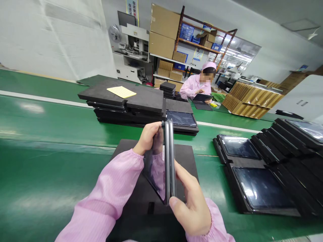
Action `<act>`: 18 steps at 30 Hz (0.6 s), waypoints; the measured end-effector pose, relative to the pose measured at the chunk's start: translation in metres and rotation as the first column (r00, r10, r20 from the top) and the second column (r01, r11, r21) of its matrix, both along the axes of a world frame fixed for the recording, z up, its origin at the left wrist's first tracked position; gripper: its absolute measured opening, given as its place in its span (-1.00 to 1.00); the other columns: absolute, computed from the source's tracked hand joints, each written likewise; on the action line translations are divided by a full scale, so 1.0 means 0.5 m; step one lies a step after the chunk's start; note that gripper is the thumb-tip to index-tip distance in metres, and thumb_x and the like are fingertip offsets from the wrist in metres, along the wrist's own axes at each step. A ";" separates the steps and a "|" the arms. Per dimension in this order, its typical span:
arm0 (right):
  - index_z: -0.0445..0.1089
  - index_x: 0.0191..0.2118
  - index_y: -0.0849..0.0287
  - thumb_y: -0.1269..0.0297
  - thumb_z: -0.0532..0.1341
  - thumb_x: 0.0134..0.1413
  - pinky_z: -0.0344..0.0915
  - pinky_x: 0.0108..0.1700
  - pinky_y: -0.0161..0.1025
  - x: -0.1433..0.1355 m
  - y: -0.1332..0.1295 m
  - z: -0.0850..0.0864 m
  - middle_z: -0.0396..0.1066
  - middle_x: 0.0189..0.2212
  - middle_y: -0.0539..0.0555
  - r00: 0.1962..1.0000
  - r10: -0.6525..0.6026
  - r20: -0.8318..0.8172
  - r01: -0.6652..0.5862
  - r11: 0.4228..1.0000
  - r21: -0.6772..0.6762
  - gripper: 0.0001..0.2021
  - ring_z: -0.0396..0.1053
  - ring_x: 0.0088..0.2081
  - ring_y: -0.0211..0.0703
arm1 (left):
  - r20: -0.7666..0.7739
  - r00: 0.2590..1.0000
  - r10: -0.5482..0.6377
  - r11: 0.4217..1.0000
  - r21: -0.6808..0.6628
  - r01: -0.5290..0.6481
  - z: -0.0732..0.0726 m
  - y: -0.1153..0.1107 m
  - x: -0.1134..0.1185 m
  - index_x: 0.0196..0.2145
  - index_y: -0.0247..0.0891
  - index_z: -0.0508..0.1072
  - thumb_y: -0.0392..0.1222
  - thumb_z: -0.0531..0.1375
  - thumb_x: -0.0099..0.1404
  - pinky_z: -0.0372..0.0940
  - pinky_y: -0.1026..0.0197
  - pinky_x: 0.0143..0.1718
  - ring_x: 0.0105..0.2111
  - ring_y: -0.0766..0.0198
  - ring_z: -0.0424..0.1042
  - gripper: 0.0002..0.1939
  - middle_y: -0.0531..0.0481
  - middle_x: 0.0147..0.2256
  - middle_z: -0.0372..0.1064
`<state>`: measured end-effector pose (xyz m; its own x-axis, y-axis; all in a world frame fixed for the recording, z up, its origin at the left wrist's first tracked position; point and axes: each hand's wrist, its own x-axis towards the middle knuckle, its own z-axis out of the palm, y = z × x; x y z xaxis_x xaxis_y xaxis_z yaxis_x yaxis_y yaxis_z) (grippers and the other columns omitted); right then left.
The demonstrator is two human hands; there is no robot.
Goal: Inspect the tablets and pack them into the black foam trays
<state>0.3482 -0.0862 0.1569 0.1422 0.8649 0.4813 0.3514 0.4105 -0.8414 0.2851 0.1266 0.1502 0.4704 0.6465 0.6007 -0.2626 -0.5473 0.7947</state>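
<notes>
A pair of dark tablets (pixel 156 168) stands on edge between my hands, face to face or back to back, their thin rims turned toward me. The outer screen on the left is glossy and reflects my pink sleeve; a small white label sits near its rim. My left hand (pixel 148 137) is closed on their far upper edge. Lower down, my right hand (pixel 191 200) grips the right side, with the thumb at the near bottom corner. Beneath them lies a black foam pad (pixel 185 156) on the green bench (pixel 63 161).
Ahead stands a stack of black foam trays (pixel 141 116) with a yellow sheet (pixel 121 91) on top. On the right are more foam trays (pixel 262 161) holding tablets. Across the bench, a person in pink (pixel 194 85) handles a tablet beside cardboard dividers (pixel 252 99).
</notes>
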 end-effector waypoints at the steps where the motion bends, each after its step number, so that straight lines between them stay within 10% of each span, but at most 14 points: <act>1: 0.17 0.40 -0.09 0.39 0.18 -0.01 0.30 0.33 0.03 -0.002 0.000 0.003 0.32 0.31 -0.08 1.000 0.001 0.005 -0.001 1.000 0.002 -0.21 0.30 0.31 0.18 | 0.002 1.000 -0.004 1.000 -0.002 0.004 0.001 -0.001 -0.001 -0.68 -0.15 0.15 0.58 -0.05 0.18 0.06 0.14 -0.57 -0.63 0.31 0.01 -0.28 0.09 -0.69 0.07; 18: 0.25 0.36 0.04 0.39 0.17 0.05 0.25 0.36 0.09 0.004 -0.007 0.001 0.32 0.30 -0.02 0.999 0.014 -0.045 -0.016 0.999 -0.048 -0.31 0.28 0.33 0.13 | -0.004 1.000 -0.017 0.999 -0.038 0.017 0.000 -0.007 -0.006 -0.65 -0.14 0.12 0.59 -0.05 0.17 0.03 0.14 -0.59 -0.62 0.31 0.03 -0.29 0.09 -0.67 0.06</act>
